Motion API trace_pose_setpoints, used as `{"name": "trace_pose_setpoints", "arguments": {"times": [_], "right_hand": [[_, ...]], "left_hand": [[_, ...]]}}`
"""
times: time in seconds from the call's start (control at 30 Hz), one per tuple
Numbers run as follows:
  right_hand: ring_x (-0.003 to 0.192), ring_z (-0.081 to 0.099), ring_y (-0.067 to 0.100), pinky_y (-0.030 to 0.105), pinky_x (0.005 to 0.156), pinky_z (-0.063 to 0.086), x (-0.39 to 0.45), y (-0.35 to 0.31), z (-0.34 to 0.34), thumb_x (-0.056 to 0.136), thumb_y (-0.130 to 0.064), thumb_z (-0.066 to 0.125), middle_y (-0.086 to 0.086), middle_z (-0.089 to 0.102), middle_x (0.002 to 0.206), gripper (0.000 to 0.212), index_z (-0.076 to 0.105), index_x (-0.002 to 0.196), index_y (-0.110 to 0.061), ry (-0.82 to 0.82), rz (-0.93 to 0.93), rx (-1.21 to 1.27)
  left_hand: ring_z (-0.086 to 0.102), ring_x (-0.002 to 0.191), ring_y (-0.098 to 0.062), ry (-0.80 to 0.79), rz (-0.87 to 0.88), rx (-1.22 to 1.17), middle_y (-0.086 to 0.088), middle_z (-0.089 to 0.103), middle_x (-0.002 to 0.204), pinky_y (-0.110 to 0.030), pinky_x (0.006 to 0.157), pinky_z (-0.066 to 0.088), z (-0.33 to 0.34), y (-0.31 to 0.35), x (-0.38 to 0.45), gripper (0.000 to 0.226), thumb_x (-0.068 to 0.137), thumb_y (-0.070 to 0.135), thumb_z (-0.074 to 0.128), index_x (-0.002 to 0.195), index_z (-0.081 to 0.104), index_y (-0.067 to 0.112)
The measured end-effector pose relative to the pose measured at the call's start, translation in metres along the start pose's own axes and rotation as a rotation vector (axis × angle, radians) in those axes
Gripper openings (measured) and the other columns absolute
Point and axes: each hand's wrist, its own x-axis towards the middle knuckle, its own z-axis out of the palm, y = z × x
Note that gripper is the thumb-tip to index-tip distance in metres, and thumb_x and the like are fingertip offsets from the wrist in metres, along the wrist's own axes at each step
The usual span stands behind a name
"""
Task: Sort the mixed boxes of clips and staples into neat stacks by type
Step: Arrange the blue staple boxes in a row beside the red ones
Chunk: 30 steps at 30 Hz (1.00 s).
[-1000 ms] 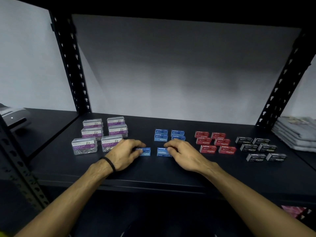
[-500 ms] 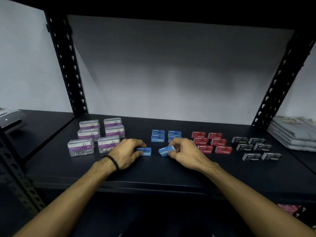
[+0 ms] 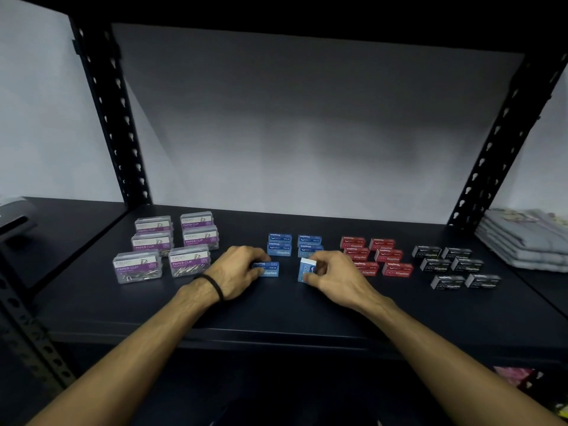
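On the dark shelf (image 3: 276,315) the boxes lie grouped by type: clear paper clip boxes (image 3: 166,244) at the left, blue staple boxes (image 3: 295,244) in the middle, red staple boxes (image 3: 378,256) right of them, black staple boxes (image 3: 455,265) further right. My left hand (image 3: 238,267) grips a flat blue staple box (image 3: 270,269) in the front row. My right hand (image 3: 333,273) holds another blue staple box (image 3: 307,269) turned lengthwise, its short end facing me.
Black perforated uprights (image 3: 107,118) (image 3: 504,133) frame the bay. A stack of folded grey cloth (image 3: 525,238) lies at the far right, a grey device (image 3: 13,216) at the far left. The shelf's front edge runs just under my forearms.
My right hand has picked up the right front blue box and rotated it from lying sideways to lengthwise. My left hand stays on its blue box.
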Motion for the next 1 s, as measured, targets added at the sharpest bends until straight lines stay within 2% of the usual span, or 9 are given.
{"name": "trace_pose_setpoints", "arguments": {"times": [0.07,0.13,0.2,0.27,0.37,0.47,0.57,0.7,1.0], "right_hand": [[0.073,0.068,0.008,0.024,0.064,0.055,0.000,0.000,-0.002,0.086,-0.019,0.071,-0.005,0.071,0.081,0.009,0.068,0.094,-0.021,0.021,0.012,0.038],[0.073,0.068,0.011,0.029,0.066,0.058,0.002,0.000,-0.006,0.085,-0.018,0.071,-0.004,0.071,0.082,0.011,0.067,0.095,-0.021,0.024,-0.002,0.008],[0.064,0.062,0.010,0.029,0.060,0.053,0.004,0.000,-0.009,0.084,-0.018,0.070,-0.006,0.066,0.074,0.008,0.067,0.092,-0.019,0.018,-0.033,-0.092],[0.064,0.056,0.008,0.028,0.060,0.046,0.006,0.001,-0.009,0.085,-0.016,0.068,-0.008,0.061,0.075,0.007,0.067,0.092,-0.015,0.029,-0.069,-0.175],[0.081,0.053,0.010,0.023,0.070,0.038,0.009,0.003,-0.005,0.085,-0.015,0.067,-0.004,0.060,0.095,0.019,0.069,0.103,-0.014,0.055,-0.109,-0.268],[0.100,0.056,0.014,0.027,0.085,0.045,0.011,0.005,-0.003,0.088,-0.013,0.065,0.002,0.065,0.115,0.026,0.067,0.114,-0.013,0.046,-0.125,-0.306],[0.114,0.057,0.019,0.031,0.097,0.047,0.011,0.007,-0.004,0.092,-0.012,0.062,0.003,0.064,0.124,0.031,0.064,0.122,-0.015,0.056,-0.145,-0.347],[0.118,0.057,0.019,0.027,0.097,0.044,0.012,0.009,-0.006,0.093,-0.011,0.061,0.003,0.063,0.127,0.033,0.063,0.126,-0.015,0.067,-0.156,-0.364],[0.117,0.057,0.019,0.028,0.098,0.046,0.014,0.009,-0.004,0.094,-0.012,0.061,0.004,0.062,0.128,0.033,0.063,0.127,-0.015,0.072,-0.167,-0.378]], "left_hand": [[0.062,0.102,-0.008,-0.001,-0.002,-0.004,0.007,0.067,0.114,-0.029,0.090,0.051,0.001,0.001,0.001,0.023,0.093,0.021,0.060,0.116,0.065,0.022],[0.062,0.102,-0.009,-0.003,-0.004,-0.002,0.006,0.067,0.114,-0.030,0.091,0.051,0.000,0.002,0.002,0.023,0.093,0.022,0.060,0.116,0.065,0.022],[0.061,0.102,-0.010,-0.003,-0.007,0.001,0.006,0.067,0.114,-0.030,0.091,0.051,0.001,0.003,0.003,0.023,0.094,0.022,0.060,0.116,0.065,0.022],[0.061,0.103,-0.011,-0.002,-0.006,0.008,0.005,0.067,0.114,-0.030,0.091,0.051,0.001,0.005,0.004,0.024,0.094,0.022,0.059,0.117,0.065,0.021],[0.061,0.105,-0.013,0.003,0.001,0.012,0.003,0.066,0.116,-0.027,0.092,0.049,0.003,0.008,0.006,0.025,0.094,0.021,0.059,0.119,0.064,0.019],[0.059,0.107,-0.014,0.017,0.004,0.011,0.001,0.063,0.118,-0.023,0.092,0.046,0.005,0.012,0.009,0.028,0.094,0.021,0.058,0.122,0.063,0.017],[0.058,0.108,-0.014,0.031,0.007,0.021,0.000,0.062,0.117,-0.021,0.091,0.044,0.007,0.014,0.012,0.030,0.095,0.021,0.058,0.124,0.062,0.016],[0.057,0.110,-0.015,0.033,0.003,0.017,0.000,0.061,0.118,-0.023,0.094,0.044,0.008,0.016,0.015,0.030,0.095,0.020,0.058,0.124,0.062,0.016],[0.056,0.114,-0.019,0.066,-0.022,0.031,-0.003,0.060,0.122,-0.026,0.098,0.044,0.017,0.019,0.019,0.033,0.095,0.019,0.057,0.127,0.060,0.016]]}}
